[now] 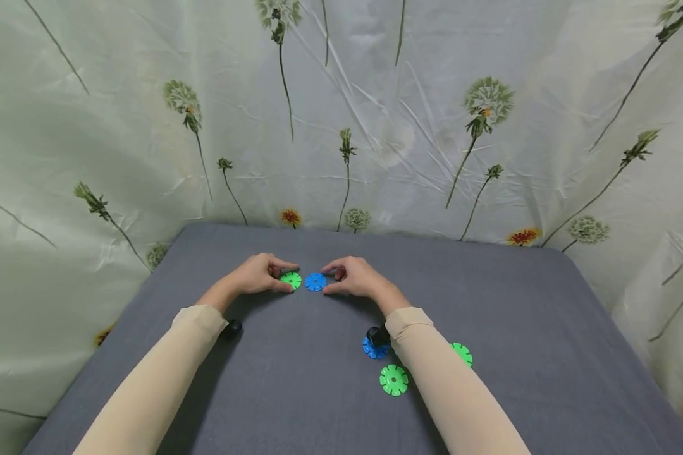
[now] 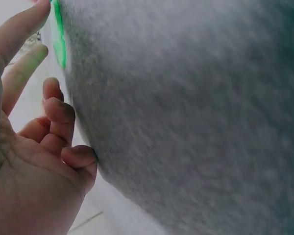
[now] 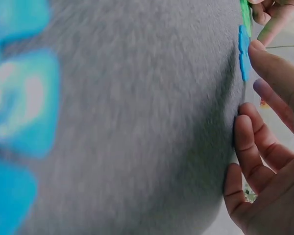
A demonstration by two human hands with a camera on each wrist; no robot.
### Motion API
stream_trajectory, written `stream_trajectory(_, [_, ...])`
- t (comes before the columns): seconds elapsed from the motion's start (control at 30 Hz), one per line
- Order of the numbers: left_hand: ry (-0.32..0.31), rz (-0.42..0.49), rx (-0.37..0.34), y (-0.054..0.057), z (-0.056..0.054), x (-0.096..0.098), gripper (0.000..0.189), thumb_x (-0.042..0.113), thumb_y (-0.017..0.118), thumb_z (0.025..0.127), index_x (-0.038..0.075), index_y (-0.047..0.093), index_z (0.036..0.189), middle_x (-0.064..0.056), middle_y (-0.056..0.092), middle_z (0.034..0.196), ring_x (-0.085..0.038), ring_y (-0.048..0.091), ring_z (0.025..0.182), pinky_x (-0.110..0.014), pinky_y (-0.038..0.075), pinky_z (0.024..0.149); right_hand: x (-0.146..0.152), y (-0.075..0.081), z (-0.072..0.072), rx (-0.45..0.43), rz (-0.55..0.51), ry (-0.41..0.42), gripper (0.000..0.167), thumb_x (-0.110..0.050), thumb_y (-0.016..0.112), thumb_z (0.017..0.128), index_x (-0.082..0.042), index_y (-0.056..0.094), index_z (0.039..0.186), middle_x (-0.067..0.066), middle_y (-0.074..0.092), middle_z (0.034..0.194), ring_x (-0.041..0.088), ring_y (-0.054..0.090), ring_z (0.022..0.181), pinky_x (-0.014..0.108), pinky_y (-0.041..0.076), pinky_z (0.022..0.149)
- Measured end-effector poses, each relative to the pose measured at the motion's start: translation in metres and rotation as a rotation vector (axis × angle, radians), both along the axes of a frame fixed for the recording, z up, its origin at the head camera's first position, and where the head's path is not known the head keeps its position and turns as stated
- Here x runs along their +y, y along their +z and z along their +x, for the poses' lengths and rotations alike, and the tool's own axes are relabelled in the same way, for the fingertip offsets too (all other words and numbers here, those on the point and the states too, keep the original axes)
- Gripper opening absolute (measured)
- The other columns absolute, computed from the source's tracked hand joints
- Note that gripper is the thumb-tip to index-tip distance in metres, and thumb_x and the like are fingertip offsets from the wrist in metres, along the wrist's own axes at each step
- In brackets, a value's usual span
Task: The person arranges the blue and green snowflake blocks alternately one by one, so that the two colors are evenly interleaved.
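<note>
Two notched plastic building discs lie side by side near the table's far edge, a narrow gap between them. My left hand [image 1: 260, 273] holds the green disc [image 1: 291, 280] by its edges, forefinger on the far side and thumb on the near side. From the other side my right hand [image 1: 354, 277] holds the blue disc [image 1: 315, 282] between thumb and forefinger. In the right wrist view, the thumb [image 3: 269, 63] meets the blue disc's rim [image 3: 243, 54]. The left wrist view shows the green disc [image 2: 60, 36] edge-on beside the fingertips.
Under my right forearm a second blue disc [image 1: 374, 349] lies partly covered by the wrist camera [image 1: 378, 335]. Another green disc [image 1: 394, 380] is nearer, and a further green one [image 1: 462, 354] shows beyond the sleeve. A flowered curtain [image 1: 375, 139] hangs behind the grey table [image 1: 523, 328].
</note>
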State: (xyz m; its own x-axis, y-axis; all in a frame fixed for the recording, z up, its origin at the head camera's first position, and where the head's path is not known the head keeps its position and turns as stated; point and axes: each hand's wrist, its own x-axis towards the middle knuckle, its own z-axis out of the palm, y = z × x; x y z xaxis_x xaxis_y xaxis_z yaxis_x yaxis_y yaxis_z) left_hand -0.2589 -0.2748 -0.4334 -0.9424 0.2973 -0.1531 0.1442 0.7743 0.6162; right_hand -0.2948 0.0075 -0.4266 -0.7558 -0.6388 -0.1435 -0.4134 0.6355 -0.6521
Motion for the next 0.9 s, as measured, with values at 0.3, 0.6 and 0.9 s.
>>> stream_trajectory(0.3, [-0.032,-0.037,0.042,0.003,-0.007,0.022,0.058,0.034,0.092,0.087,0.021,0.074,0.141,-0.01,0.057,0.104,-0.021,0.044,0.085,-0.035,0.036,0.074,0.025,0.009,0.002,-0.051,0.026,0.067,0.041,-0.029,0.082,0.098,-0.015,0.076,0.135,0.004,0.071,0.108,0.013,0.06,0.087,0.026,0.049,0.076])
stream_trajectory(0.6, [-0.033,-0.106,0.021,0.002,-0.015,0.039,0.059,0.039,0.093,0.086,0.031,0.074,0.141,-0.007,0.059,0.115,-0.021,0.048,0.096,-0.042,0.026,0.082,0.056,0.019,0.015,-0.096,0.082,0.153,0.037,-0.028,0.083,0.097,-0.014,0.077,0.132,0.002,0.073,0.108,0.01,0.064,0.091,0.028,0.052,0.083])
stream_trajectory(0.9, [-0.034,-0.122,0.001,0.005,-0.013,0.044,0.057,0.038,0.092,0.086,0.032,0.075,0.14,-0.006,0.06,0.117,-0.02,0.049,0.098,-0.042,0.024,0.082,0.081,0.026,0.037,-0.081,0.14,0.197,0.036,-0.03,0.083,0.097,-0.018,0.078,0.13,0.001,0.073,0.114,0.011,0.065,0.102,0.034,0.054,0.094])
